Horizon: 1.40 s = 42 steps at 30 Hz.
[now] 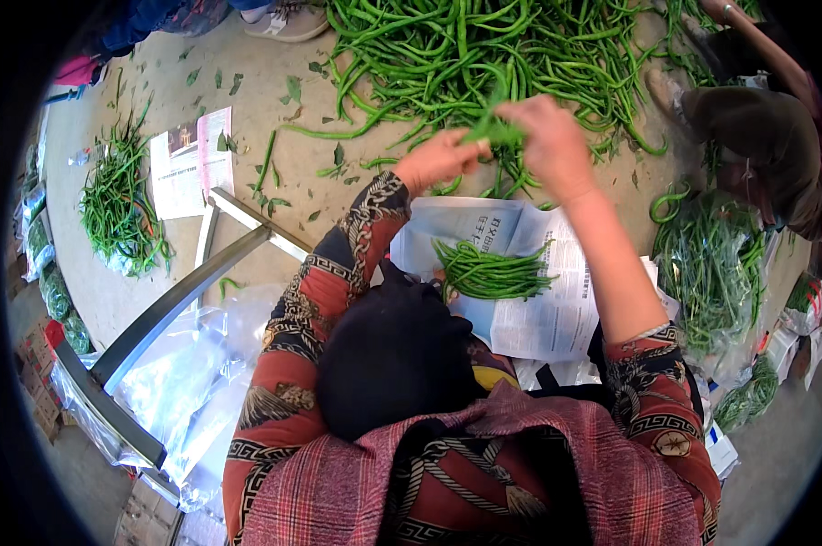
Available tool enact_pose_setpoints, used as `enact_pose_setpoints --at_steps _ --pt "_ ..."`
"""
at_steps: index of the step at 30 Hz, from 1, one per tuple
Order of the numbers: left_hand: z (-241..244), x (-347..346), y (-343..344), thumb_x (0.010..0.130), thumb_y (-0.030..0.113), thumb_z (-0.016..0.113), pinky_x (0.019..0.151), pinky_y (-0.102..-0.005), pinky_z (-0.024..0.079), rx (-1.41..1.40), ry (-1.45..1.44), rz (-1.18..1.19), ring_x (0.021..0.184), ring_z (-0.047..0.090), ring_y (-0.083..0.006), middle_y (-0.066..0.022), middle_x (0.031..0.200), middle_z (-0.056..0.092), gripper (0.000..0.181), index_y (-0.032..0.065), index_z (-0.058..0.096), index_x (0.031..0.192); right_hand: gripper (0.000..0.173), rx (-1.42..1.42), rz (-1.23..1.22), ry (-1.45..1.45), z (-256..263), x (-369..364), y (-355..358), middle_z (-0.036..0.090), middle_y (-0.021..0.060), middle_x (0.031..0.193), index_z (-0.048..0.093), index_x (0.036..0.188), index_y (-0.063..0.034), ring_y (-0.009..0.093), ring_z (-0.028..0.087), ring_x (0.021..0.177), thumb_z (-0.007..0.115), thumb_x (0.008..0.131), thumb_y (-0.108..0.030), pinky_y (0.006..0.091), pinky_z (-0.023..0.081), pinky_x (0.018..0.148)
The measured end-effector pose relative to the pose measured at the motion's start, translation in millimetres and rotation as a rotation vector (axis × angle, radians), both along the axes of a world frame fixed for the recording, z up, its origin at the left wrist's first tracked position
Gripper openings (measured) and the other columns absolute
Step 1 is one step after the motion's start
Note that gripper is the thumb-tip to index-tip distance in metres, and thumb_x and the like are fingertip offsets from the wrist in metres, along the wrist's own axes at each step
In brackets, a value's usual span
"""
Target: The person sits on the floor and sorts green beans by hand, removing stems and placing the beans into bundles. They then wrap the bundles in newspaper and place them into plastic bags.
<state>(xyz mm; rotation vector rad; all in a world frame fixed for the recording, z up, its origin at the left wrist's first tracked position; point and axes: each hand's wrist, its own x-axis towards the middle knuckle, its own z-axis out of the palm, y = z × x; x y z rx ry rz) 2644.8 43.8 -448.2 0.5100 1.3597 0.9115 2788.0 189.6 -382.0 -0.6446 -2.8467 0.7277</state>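
Just below the big heap of long green chili peppers point(479, 48), my left hand point(441, 160) grips a small green bunch of peppers point(496, 133), blurred by motion. My right hand point(550, 147) is closed over the same bunch from the other side; it is blurred too. Below my wrists, a sheet of newspaper point(554, 321) lies spread before me. On it rests a neat sheaf of green chili peppers point(496, 269), laid side by side.
A metal frame point(185, 300) stands at my left beside clear plastic sheeting point(185, 389). Further left lie a smaller pepper pile point(121, 198) and another newspaper point(192, 164). At right is a clear bag of peppers point(711, 273), near another person's leg point(759, 136). A shoe point(288, 22) is at top.
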Motion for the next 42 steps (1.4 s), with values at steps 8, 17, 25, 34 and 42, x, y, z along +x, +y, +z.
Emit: enact_pose_setpoints --at_steps 8,17,25,34,42 --pt "10.0 -29.4 -12.2 0.1 0.044 0.04 0.062 -0.0223 0.043 0.327 -0.785 0.273 0.075 0.055 -0.011 -0.0098 0.098 0.061 0.055 -0.0031 0.049 0.127 0.027 -0.656 -0.124 -0.129 -30.2 2.7 2.6 0.062 0.0063 0.104 0.057 0.113 -0.006 0.021 0.06 0.088 0.057 0.086 -0.01 0.0404 0.047 0.084" --pt "-10.9 -13.8 3.4 0.1 0.041 0.042 0.1 -0.0364 0.042 0.17 -0.373 0.367 0.116 0.052 -0.0217 -0.0144 0.128 0.053 0.055 -0.0044 0.045 0.132 0.039 -1.968 -0.436 0.357 -43.9 -0.2 -0.3 0.058 0.0217 0.117 0.047 0.125 0.0067 0.029 0.059 0.101 0.04 0.095 -0.017 0.0423 0.05 0.088" --pt "-9.1 -4.8 6.9 0.1 0.034 0.046 0.083 -0.0272 0.05 0.234 -0.483 0.262 0.094 0.061 -0.0126 -0.0055 0.107 0.061 0.039 0.0011 0.054 0.12 0.047 -2.199 -0.242 0.305 -49.3 -4.7 -15.1 0.056 0.0231 0.122 0.04 0.131 0.009 0.033 0.058 0.107 0.041 0.093 -0.018 0.0462 0.045 0.095" --pt "-8.0 -7.8 -19.8 0.09 0.041 0.059 0.095 -0.0337 0.042 0.034 -0.108 0.107 0.111 0.056 -0.0185 -0.0073 0.118 0.06 0.054 0.0085 0.051 0.133 0.029 -1.651 -0.344 -0.151 -64.6 39.8 -37.6 0.064 0.0117 0.086 0.053 0.119 0.0018 0.018 0.061 0.071 0.049 0.094 -0.012 0.0318 0.052 0.066" --pt "-48.4 -2.5 -50.0 0.093 0.036 0.055 0.09 -0.0323 0.044 -0.123 0.126 0.215 0.106 0.058 -0.0171 -0.0084 0.116 0.063 0.047 0.005 0.053 0.128 0.043 -0.632 0.073 -0.443 -137.9 130.4 -102.6 0.066 0.0186 0.101 0.062 0.115 -0.007 0.039 0.061 0.096 0.055 0.072 -0.008 0.0399 0.048 0.088"
